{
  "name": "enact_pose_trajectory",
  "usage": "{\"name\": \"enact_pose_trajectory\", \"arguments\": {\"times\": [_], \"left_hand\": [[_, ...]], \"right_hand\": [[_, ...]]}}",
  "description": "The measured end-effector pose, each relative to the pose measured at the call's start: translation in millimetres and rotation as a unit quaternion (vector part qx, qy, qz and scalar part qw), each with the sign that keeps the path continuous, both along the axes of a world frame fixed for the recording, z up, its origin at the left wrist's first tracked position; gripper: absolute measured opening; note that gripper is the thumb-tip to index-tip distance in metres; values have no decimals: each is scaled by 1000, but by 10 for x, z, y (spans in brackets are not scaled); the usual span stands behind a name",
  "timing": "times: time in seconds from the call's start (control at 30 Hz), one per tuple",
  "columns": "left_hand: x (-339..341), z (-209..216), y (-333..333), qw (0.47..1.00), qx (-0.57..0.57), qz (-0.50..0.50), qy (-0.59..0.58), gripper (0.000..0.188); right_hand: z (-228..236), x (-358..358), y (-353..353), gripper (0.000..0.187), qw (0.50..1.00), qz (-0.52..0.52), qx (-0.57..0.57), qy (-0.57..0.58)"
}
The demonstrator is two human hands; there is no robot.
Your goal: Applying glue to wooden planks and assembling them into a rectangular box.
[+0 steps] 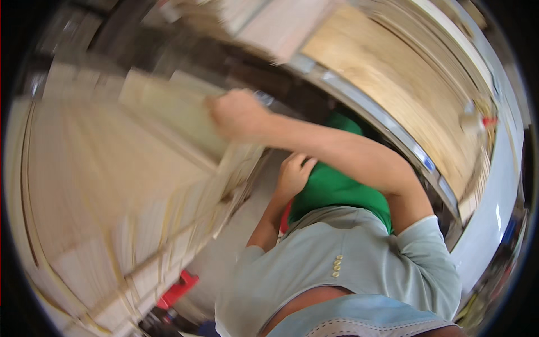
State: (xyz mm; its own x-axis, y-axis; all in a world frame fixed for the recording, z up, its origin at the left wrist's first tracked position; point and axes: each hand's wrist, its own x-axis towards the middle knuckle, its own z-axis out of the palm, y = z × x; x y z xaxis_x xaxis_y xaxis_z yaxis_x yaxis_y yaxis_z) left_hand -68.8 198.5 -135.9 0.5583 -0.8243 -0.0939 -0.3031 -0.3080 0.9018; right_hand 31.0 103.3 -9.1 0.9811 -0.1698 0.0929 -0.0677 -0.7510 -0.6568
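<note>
My right arm reaches across to the left, and my right hand [238, 115] is closed at the edge of a thin pale wooden board [178, 106]. Motion blurs the hand, and its fingertips are hidden. The board lies slanted over a large stack of wooden panels [101, 151] on my left. Beneath my right forearm, my left hand [295, 174] rests on my green trousers [337, 188], its fingers loosely stretched and holding nothing.
To the right stands a workbench with a metal-edged strip [387, 121] and a light wooden sheet [393, 73]. A white bottle with a red tip [474, 122] stands there. A red object [178, 289] lies low by the panel stack, near the grey floor [236, 230].
</note>
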Motion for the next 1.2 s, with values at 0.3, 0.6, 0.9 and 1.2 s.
{"name": "enact_pose_trajectory", "arguments": {"times": [0.3, 0.6, 0.9, 1.2], "left_hand": [[-31, 32, -613, 996, -78, -34, -13, 26], [605, 1326, -2779, 971, -212, -66, -91, 33], [1275, 1642, -4697, 954, -49, -107, -277, 72], [1091, 1603, -4591, 966, -129, -98, -200, 61]], "right_hand": [[-48, -576, -486, 31, 973, 16, 200, -115], [548, -3356, -3239, 28, 768, -581, -179, -202], [520, -3880, -4512, 32, 717, -665, -207, 35], [399, -3933, -4341, 36, 717, -664, -195, -84]]}}
